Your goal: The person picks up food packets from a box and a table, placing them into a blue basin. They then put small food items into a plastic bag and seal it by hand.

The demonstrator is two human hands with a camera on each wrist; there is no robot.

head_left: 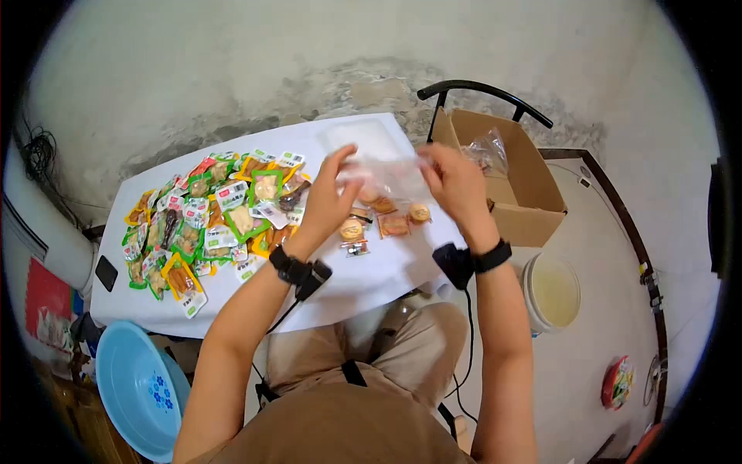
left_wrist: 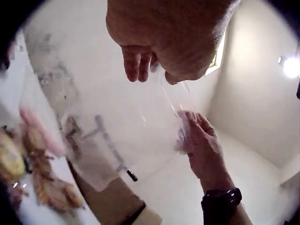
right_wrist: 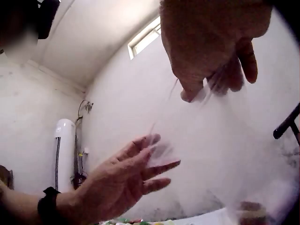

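Between both hands a clear plastic bag (head_left: pixel 390 176) is stretched above the table, thin and see-through. My left hand (head_left: pixel 328 201) pinches one side of its edge; in the right wrist view the thumb and index fingertip meet on the film while the other fingers spread. On the opposite side, my right hand (head_left: pixel 462 189) grips the edge, with film bunched at its fingers in the left wrist view. Beneath the bag lie several small wrapped pastries (head_left: pixel 394 225) and round wrapped cakes (head_left: pixel 351 230), partly covered by the bag in the head view.
A heap of sealed snack packets (head_left: pixel 185 224) covers the left of the white-clothed table (head_left: pixel 325 290). More clear plastic (head_left: pixel 367 135) lies at the back. An open cardboard box (head_left: pixel 533 174) stands right, a white bucket (head_left: pixel 553 290) below it, a blue basin (head_left: pixel 131 387) at left.
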